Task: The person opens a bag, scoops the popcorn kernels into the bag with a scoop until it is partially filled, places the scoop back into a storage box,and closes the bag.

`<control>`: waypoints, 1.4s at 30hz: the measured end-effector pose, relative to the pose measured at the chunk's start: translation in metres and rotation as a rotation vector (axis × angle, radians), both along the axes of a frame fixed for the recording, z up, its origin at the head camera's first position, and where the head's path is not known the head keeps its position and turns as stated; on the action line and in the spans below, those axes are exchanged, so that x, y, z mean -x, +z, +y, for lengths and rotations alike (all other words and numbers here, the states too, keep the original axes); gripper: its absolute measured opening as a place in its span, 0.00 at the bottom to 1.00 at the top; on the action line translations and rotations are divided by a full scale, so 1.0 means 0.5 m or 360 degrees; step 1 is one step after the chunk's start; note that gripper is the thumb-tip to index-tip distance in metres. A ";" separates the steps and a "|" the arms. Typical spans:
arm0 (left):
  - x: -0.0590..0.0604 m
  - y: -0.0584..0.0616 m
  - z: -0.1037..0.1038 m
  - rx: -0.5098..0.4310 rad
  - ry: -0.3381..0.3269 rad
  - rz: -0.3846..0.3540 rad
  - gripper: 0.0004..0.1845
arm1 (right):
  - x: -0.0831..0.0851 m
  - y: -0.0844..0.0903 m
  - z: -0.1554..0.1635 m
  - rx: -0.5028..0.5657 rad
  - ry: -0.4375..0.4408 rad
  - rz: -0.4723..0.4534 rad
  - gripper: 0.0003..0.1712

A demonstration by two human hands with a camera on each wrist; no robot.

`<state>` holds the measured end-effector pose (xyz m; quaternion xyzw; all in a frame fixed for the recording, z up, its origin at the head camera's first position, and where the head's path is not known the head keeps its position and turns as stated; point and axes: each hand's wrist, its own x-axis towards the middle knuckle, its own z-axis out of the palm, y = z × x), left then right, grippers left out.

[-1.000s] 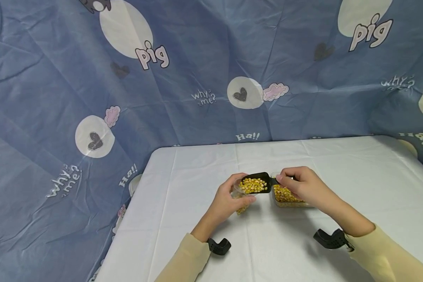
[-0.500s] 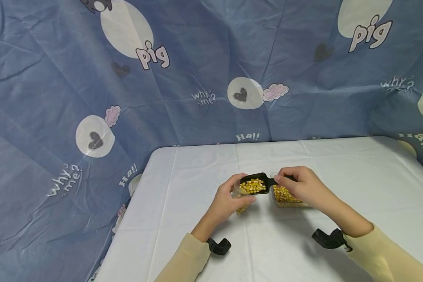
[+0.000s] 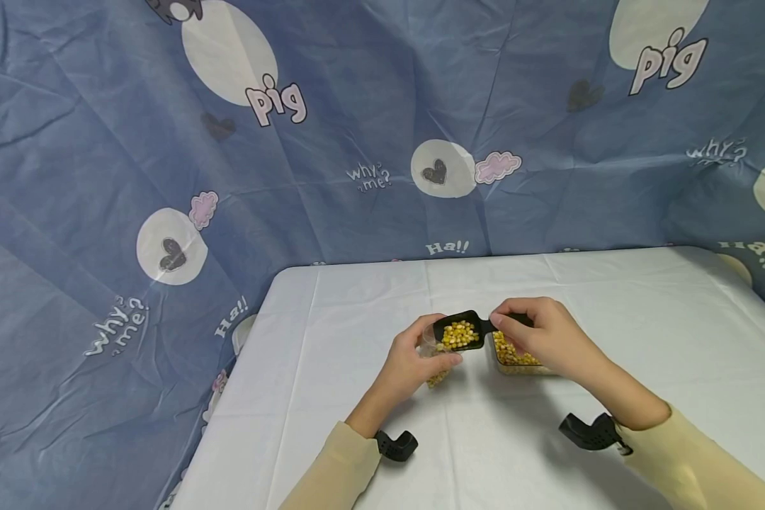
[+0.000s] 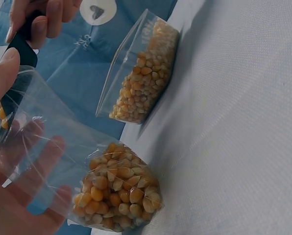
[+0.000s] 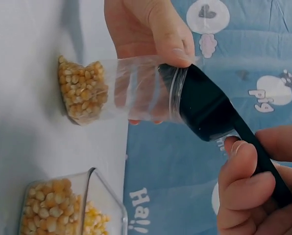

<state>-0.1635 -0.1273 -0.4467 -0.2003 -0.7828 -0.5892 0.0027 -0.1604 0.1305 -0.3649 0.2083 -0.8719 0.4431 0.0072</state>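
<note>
My left hand [image 3: 414,358] grips a clear plastic bag [image 4: 82,166] standing on the white table, its bottom filled with corn kernels [image 4: 116,193]. My right hand [image 3: 535,336] pinches the handle of a black scoop [image 3: 462,331] loaded with kernels. The scoop's front end sits in the bag's open mouth [image 5: 178,93]. Just right of the bag stands a clear rectangular container [image 3: 516,358] holding more corn kernels [image 5: 45,208]. The right hand hovers over that container and hides part of it in the head view.
A white cloth covers the table [image 3: 548,283], whose far edge meets a blue printed backdrop [image 3: 357,142]. Black wrist mounts sit at the left wrist [image 3: 397,446] and the right wrist [image 3: 589,432]. Bare tabletop lies to the right and near side.
The scoop has moved slightly left into the bag's mouth and holds fewer kernels. My right hand followed it left. The left hand and bag stayed put.
</note>
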 end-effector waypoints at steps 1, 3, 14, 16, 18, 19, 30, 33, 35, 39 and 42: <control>0.000 0.000 0.001 0.0001 0.0007 0.0003 0.33 | -0.001 0.002 -0.001 -0.0006 -0.0006 0.0016 0.11; 0.000 0.002 0.000 -0.0003 0.0017 0.0013 0.33 | -0.003 0.007 -0.005 -0.0007 -0.0010 0.0041 0.10; 0.002 0.003 0.000 -0.0044 0.0037 0.0022 0.32 | -0.006 0.029 -0.021 0.0098 0.0005 -0.0018 0.05; 0.002 0.003 0.000 -0.0052 0.0038 0.0028 0.31 | -0.006 0.032 -0.024 0.0144 0.0016 -0.0043 0.03; 0.003 0.002 0.000 -0.0058 0.0041 0.0038 0.31 | -0.005 0.035 -0.027 0.0199 0.0030 -0.0063 0.02; 0.003 0.002 0.000 -0.0064 0.0040 0.0042 0.31 | -0.005 0.037 -0.028 0.0221 0.0034 -0.0069 0.02; 0.004 0.003 0.001 -0.0095 0.0011 0.0104 0.31 | 0.002 0.044 -0.034 0.0382 0.0058 -0.0100 0.05; 0.004 0.004 0.001 -0.0100 0.0016 0.0086 0.31 | -0.002 0.050 -0.036 0.0310 0.0025 -0.0115 0.04; 0.003 0.004 0.001 -0.0094 0.0026 0.0079 0.31 | -0.004 0.054 -0.038 0.0288 0.0029 -0.0148 0.04; 0.002 0.004 0.002 -0.0097 0.0027 0.0072 0.30 | -0.005 0.060 -0.040 0.0266 0.0052 -0.0204 0.03; 0.003 0.005 -0.001 -0.0105 0.0010 0.0061 0.30 | -0.005 0.063 -0.041 0.0248 0.0054 -0.0209 0.02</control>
